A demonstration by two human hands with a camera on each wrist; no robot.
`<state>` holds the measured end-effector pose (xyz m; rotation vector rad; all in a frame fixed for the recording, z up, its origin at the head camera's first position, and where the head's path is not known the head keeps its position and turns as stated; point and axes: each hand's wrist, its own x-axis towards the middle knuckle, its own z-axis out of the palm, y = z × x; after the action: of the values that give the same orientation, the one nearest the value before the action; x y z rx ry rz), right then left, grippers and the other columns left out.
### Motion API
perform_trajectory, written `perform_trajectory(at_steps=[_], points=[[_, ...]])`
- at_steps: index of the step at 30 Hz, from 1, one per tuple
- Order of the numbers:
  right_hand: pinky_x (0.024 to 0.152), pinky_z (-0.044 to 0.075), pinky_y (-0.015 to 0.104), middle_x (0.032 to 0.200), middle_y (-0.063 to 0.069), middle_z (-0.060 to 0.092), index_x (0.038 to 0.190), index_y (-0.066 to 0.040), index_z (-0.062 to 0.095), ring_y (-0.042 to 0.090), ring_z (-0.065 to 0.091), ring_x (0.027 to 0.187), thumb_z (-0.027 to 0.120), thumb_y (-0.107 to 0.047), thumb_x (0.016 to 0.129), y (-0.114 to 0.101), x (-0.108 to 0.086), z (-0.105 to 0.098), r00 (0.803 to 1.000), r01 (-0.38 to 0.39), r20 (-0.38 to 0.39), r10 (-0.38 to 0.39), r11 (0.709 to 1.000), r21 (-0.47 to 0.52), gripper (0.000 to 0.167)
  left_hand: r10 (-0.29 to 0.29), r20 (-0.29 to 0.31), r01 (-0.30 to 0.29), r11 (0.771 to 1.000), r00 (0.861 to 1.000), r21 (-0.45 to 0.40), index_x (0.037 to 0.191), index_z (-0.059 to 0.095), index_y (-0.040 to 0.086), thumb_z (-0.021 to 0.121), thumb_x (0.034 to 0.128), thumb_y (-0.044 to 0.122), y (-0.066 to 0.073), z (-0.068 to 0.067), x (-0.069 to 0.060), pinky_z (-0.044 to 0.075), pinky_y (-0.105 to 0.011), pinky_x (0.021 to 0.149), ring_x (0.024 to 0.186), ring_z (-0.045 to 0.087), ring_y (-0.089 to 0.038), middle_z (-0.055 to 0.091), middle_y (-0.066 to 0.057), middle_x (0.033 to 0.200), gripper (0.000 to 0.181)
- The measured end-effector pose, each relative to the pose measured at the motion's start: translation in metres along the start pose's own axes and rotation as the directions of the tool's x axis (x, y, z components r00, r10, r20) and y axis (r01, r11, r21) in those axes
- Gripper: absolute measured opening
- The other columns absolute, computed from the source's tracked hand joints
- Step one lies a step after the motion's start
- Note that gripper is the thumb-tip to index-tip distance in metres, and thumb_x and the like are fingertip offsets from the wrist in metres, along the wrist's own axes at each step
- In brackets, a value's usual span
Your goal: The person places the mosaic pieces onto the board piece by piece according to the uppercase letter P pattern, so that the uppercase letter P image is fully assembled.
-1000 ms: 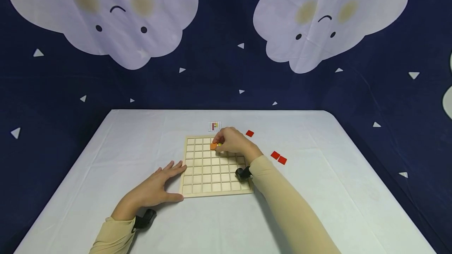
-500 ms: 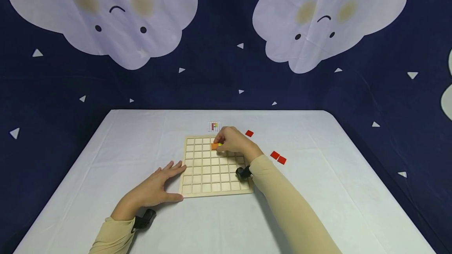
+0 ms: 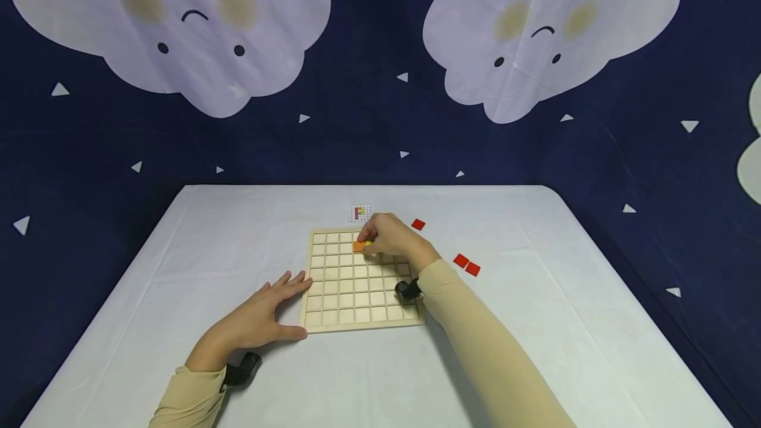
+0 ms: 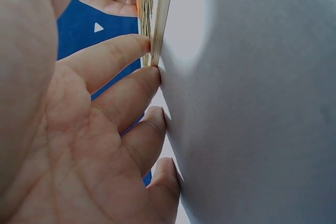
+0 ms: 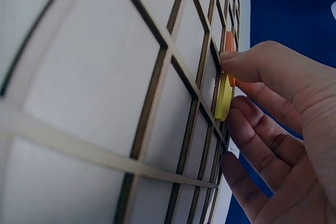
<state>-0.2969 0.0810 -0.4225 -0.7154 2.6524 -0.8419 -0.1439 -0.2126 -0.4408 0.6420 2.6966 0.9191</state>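
At the far side of a wooden grid board (image 3: pixel 345 285), my right hand (image 3: pixel 392 238) pinches an orange tile (image 3: pixel 359 246) between thumb and forefinger. Beside it, partly hidden by that hand in the head view, is a yellow tile (image 5: pixel 224 98). The right wrist view shows both tiles at the board's surface, with the thumb across where they meet; whether either is fully seated in a cell I cannot tell. My left hand (image 3: pixel 258 316) is spread on the cloth, its fingertips and thumb touching the board's left edge and near corner.
A small printed grid card (image 3: pixel 359 213) with a coloured pattern lies behind the board. To the right are a lone red tile (image 3: pixel 419 224) and a pair of red tiles (image 3: pixel 466 265). All rest on a white tablecloth (image 3: pixel 238 230) before a dark blue curtain (image 3: pixel 368 98).
The orange tile looks slightly turned and flatter than a second ago, still between my right fingers. My left hand and the board keep their places; the head view has shifted a little.
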Motion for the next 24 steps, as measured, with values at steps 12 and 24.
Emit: perform_trajectory(at_steps=[12, 24], points=[[0.097, 0.060, 0.034, 0.115, 0.002, 0.078, 0.113, -0.012, 0.082, 0.017, 0.069, 0.105, 0.085, -0.009, 0.090, 0.000, 0.000, 0.001, 1.000, -0.014, 0.005, 0.014, 1.000, 0.027, 0.024, -0.004, 0.001, 0.004, 1.000, 1.000, -0.009, 0.161, 0.049, 0.007, 0.093, 0.0818, 0.039, 0.000, 0.000, 0.000, 0.016, -0.080, 0.126, 0.162, 0.024, -0.054, 0.037, -0.021, 0.172, 0.096], [0.102, 0.060, 0.035, 0.125, 0.007, 0.076, 0.127, -0.009, 0.077, 0.022, 0.070, 0.115, 0.079, -0.009, 0.096, 0.013, -0.006, -0.015, 1.000, 0.006, 0.004, -0.007, 0.993, 0.116, 0.031, -0.007, -0.001, 0.007, 1.000, 1.000, -0.010, 0.161, 0.049, 0.008, 0.093, 0.0817, 0.039, -0.001, 0.001, 0.000, 0.015, -0.079, 0.127, 0.162, 0.023, -0.054, 0.037, -0.020, 0.172, 0.096]])
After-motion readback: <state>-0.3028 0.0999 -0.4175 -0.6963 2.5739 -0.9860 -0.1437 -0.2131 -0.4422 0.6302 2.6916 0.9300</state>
